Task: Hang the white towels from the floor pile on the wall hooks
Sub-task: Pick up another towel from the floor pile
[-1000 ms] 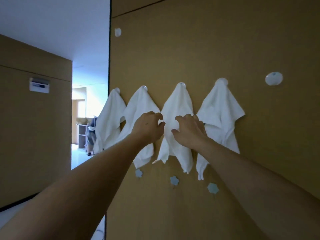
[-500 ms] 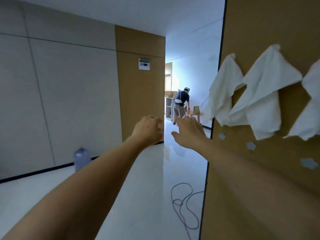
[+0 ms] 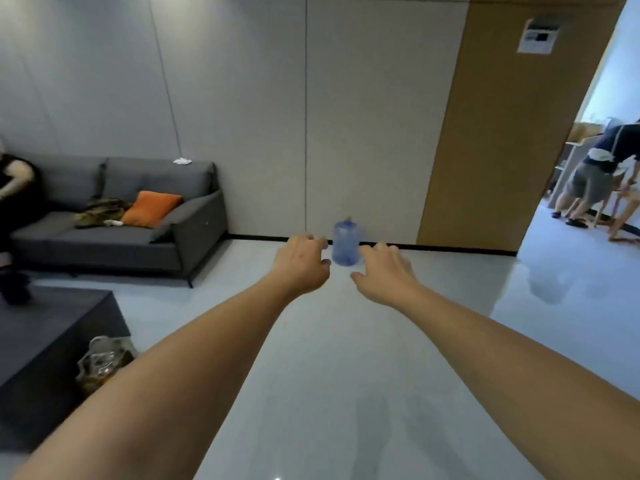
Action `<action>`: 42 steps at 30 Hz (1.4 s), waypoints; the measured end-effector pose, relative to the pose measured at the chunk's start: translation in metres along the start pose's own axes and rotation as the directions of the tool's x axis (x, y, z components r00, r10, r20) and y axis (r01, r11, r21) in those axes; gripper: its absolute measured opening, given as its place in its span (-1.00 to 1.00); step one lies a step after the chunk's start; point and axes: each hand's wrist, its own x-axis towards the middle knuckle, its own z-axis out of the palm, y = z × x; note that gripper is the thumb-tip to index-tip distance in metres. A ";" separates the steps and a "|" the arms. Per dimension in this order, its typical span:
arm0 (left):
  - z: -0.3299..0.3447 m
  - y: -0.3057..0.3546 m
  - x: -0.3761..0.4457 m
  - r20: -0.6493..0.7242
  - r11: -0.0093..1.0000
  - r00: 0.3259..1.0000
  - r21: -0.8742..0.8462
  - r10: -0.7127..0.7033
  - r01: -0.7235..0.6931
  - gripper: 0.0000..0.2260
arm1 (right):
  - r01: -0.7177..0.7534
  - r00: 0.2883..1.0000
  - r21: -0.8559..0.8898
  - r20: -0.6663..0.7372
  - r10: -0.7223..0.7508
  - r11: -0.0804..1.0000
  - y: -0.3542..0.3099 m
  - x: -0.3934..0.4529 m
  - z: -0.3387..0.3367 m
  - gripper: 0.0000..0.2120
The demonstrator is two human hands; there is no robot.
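The person is reaching both arms out over the bare floor, left hand (image 3: 304, 263) loosely curled and right hand (image 3: 384, 271) spread, both holding nothing, with no towels, pile or hooks showing, so progress is unclear.

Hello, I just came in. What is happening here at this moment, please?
A person stretches both bare arms out over a pale glossy floor, and holds nothing: the left hand and the right hand are both relaxed and empty. Between the hands, farther off by the wall, stands a blue water jug. No towels, floor pile or wall hooks show in this view. A grey sofa with an orange cushion stands at the left, and another person bends over in the room beyond the doorway at the right.
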 end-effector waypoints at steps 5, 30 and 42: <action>-0.008 -0.134 -0.028 -0.007 0.962 0.963 0.050 -0.268 0.268 -0.61 | 0.191 0.976 0.073 0.094 -0.197 0.979 -0.118 0.057 0.062 -0.50; -0.059 -0.545 -0.285 -0.128 0.050 0.047 -0.018 -0.991 0.999 -0.61 | 0.838 0.183 0.416 0.395 -0.900 0.353 -0.657 0.115 0.316 -0.56; -0.097 -0.733 -0.506 -0.011 -0.245 -0.250 -0.153 -0.968 0.957 -0.62 | 0.829 -0.035 0.471 0.581 -0.813 0.301 -0.921 -0.020 0.416 -0.53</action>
